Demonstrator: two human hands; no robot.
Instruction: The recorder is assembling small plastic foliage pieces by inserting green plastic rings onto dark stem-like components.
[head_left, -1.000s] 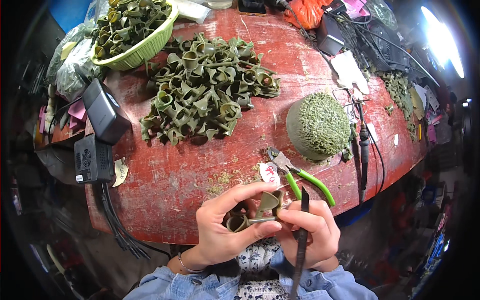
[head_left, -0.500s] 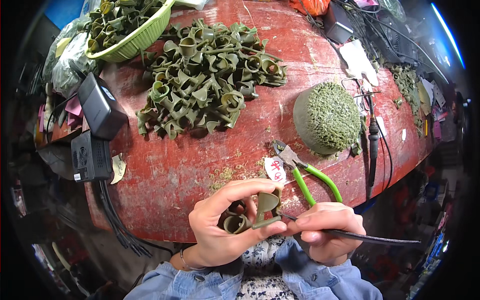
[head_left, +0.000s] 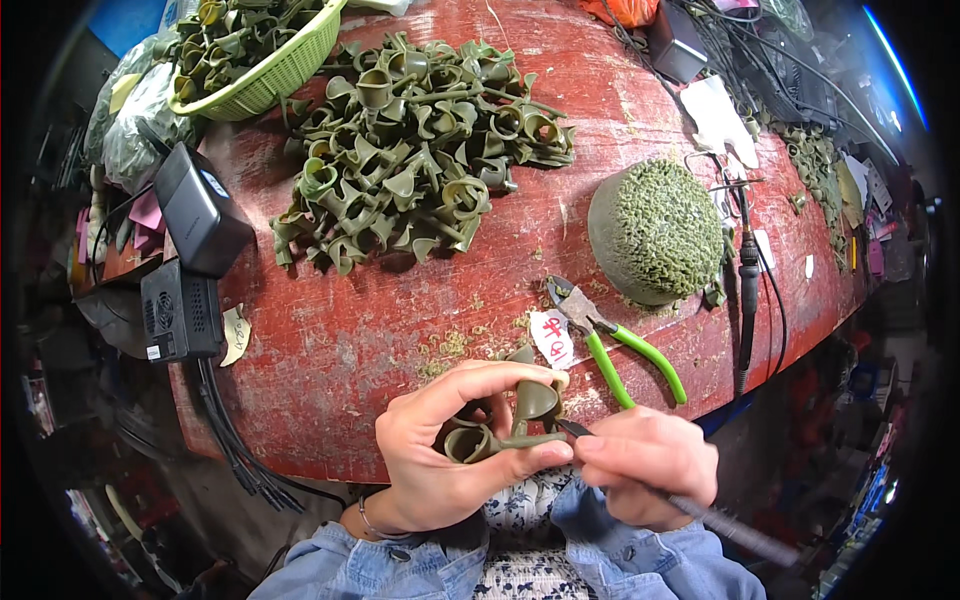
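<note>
My left hand (head_left: pixel 455 440) is closed around an olive-green moulded piece with cup-like, curved parts (head_left: pixel 537 400), held in front of my body. A round cup-shaped end (head_left: pixel 465 443) shows between its thumb and fingers. My right hand (head_left: pixel 650 465) grips a slim knife-like tool (head_left: pixel 735 535) whose dark narrow tip meets the right side of the piece, close to the left thumb. Its long handle sticks out behind the right hand, down to the right. Just beyond the hands lie diagonal cutters with green handles (head_left: pixel 655 363), beside a scrap of paper with red marks (head_left: pixel 552 338).
A large heap of similar olive pieces (head_left: pixel 400 170) covers the far-middle of the red table (head_left: pixel 330 390). A light-green basket (head_left: pixel 290 65) holds more. At right stand a round block with a rough green top (head_left: pixel 665 230) and a cabled handpiece (head_left: pixel 747 270); black boxes (head_left: pixel 200 215) sit left.
The right hand has shifted slightly left and rotated, so the tool's handle now slopes down to the right instead of lying nearly level. The piece has turned slightly in the left hand.
</note>
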